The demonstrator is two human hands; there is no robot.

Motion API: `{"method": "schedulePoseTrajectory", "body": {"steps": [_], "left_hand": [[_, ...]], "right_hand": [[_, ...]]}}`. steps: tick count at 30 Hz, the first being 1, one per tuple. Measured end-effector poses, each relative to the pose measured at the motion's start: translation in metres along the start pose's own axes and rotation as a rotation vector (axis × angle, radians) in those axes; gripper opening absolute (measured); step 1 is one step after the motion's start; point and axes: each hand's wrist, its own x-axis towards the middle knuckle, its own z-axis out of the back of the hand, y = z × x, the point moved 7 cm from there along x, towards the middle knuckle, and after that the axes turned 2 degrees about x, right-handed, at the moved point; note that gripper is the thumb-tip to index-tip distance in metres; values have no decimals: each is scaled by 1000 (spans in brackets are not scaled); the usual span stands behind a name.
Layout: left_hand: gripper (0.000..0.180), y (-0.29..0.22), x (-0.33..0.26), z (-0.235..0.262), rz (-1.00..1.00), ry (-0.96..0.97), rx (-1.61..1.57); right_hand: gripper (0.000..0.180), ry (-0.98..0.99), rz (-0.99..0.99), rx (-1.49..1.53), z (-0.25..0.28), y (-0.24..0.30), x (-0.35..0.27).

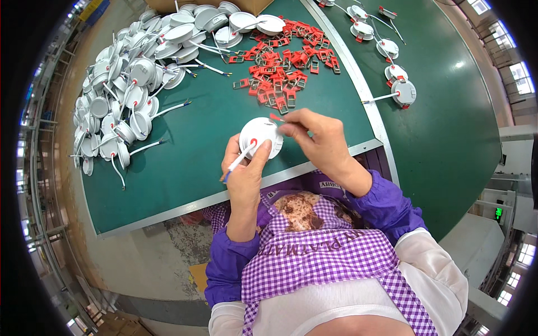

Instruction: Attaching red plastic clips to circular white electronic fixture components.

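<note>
Over the table's near edge, my left hand [245, 176] grips a round white downlight [256, 130]. Its short white cable hangs down past my left thumb, from a red grommet on the housing. My right hand [316, 134] pinches a small red clip [276, 117] between thumb and fingertips, at the upper right rim of the downlight. Whether the clip touches the rim cannot be made out. A heap of red clips with metal springs [280, 70] lies just beyond my hands.
A large pile of white downlights with loose cables [140, 73] covers the left of the green table [185, 129]. Right of a pale metal rail [358, 73], a second green surface [443, 129] carries a row of downlights with red clips [404, 92]. A cardboard box [224, 4] stands at the back.
</note>
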Motion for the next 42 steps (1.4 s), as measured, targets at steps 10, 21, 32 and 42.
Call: {"method": "schedulePoseTrajectory", "body": {"steps": [10, 21, 32, 42], "left_hand": [[28, -13, -4, -6, -256, 5, 196], [31, -22, -2, -12, -241, 89, 423], [29, -26, -10, -15, -273, 236, 310], [42, -8, -20, -56, -92, 504, 295]], "right_hand": [[14, 74, 154, -214, -7, 22, -9], [14, 73, 79, -190, -11, 13, -11], [40, 133, -78, 56, 10, 6, -16], [45, 433, -529, 387, 46, -23, -21]]}}
